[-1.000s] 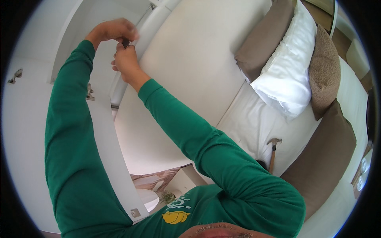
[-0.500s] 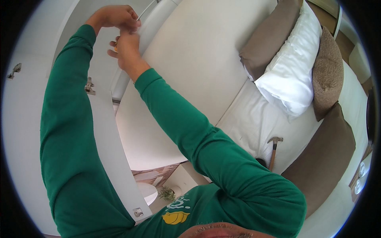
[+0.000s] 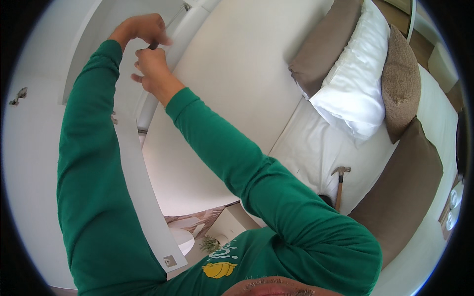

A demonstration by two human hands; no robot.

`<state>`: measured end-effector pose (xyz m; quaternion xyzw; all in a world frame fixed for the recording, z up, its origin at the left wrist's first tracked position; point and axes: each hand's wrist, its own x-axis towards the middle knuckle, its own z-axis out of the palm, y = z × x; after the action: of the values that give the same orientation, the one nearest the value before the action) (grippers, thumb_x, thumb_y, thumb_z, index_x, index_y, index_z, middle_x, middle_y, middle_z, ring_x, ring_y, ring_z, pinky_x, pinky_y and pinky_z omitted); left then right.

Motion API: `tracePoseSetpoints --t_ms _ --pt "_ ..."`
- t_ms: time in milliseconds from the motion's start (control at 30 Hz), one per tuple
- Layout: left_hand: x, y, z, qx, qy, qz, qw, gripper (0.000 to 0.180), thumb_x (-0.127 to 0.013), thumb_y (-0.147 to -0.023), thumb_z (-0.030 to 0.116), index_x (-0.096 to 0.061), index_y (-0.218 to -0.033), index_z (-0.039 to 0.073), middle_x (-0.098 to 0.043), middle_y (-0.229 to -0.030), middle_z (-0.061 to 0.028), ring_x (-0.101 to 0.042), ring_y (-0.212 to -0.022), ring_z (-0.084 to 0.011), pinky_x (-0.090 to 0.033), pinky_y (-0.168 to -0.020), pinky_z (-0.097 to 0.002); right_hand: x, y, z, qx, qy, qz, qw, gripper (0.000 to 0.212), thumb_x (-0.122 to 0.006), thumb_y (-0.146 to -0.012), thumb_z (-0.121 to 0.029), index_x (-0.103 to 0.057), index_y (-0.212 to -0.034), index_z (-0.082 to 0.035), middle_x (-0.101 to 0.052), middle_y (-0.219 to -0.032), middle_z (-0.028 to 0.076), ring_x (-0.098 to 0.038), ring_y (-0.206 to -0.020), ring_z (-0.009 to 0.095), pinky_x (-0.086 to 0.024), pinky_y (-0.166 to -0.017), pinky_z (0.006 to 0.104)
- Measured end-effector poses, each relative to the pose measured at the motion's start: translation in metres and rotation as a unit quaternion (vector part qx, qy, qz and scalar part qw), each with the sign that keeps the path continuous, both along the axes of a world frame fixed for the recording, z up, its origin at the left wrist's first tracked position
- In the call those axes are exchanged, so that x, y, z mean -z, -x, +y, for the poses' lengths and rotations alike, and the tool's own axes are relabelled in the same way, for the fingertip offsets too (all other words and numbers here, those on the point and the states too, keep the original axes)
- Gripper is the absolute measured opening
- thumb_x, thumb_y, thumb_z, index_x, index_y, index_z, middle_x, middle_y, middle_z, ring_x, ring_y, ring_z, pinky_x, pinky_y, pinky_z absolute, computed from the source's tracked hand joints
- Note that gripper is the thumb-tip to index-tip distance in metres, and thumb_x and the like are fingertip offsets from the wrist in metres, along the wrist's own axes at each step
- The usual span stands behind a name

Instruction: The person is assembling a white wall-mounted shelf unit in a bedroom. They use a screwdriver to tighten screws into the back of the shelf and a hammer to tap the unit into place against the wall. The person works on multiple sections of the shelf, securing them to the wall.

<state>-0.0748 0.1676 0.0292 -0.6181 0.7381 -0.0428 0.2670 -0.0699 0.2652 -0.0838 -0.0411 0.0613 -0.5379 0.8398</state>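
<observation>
The right hand (image 3: 155, 65) seems to grip a small dark tool (image 3: 153, 46), some fingers loosely spread to its left, with the tool's end poking up just under the left hand (image 3: 149, 28), whose fingers are bent and half-curled; whether they touch it I cannot tell. A thin metal rod (image 3: 176, 16) shows just right of the left hand, and a white panel (image 3: 34, 163) is left of both hands, while a hammer (image 3: 340, 186) lies well below and right of them on a white sheet (image 3: 307, 143), near pillows (image 3: 353, 84).
</observation>
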Motion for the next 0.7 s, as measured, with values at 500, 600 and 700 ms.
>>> tracePoseSetpoints --t_ms 500,600,700 --pt "-0.015 -0.028 -0.013 -0.079 -0.06 0.138 0.986 0.044 -0.082 -0.09 0.025 -0.073 -0.123 -0.004 -0.074 -0.102 -0.0079 -0.068 -0.086 -0.0175 -0.057 -0.078 -0.0323 -0.008 -0.008 -0.006 0.011 -0.055 0.054 0.997 0.021 -0.066 -0.097 -0.01 -0.057 -0.116 -0.01 -0.051 -0.096 0.005 -0.054 -0.077 0.018 -0.036 -0.056 0.0307" --pt "-0.011 -0.017 -0.015 -0.073 -0.074 0.093 0.99 0.045 -0.083 -0.089 0.025 -0.073 -0.121 -0.004 -0.075 -0.103 -0.0094 -0.069 -0.09 -0.0191 -0.059 -0.082 -0.0347 0.0 0.0 -0.015 0.01 0.002 0.014 1.0 0.026 -0.065 -0.096 -0.009 -0.056 -0.12 -0.006 -0.052 -0.099 0.007 -0.054 -0.077 0.019 -0.036 -0.057 0.0338" --pt "-0.01 -0.005 -0.013 -0.05 -0.051 0.023 0.997 0.047 -0.084 -0.09 0.031 -0.073 -0.121 -0.003 -0.075 -0.106 -0.0108 -0.069 -0.093 -0.0198 -0.058 -0.085 -0.0346 0.007 0.004 -0.021 -0.008 0.026 -0.051 0.998 0.029 -0.069 -0.095 -0.013 -0.053 -0.117 -0.003 -0.056 -0.091 0.01 -0.056 -0.065 0.019 -0.037 -0.047 0.0379"
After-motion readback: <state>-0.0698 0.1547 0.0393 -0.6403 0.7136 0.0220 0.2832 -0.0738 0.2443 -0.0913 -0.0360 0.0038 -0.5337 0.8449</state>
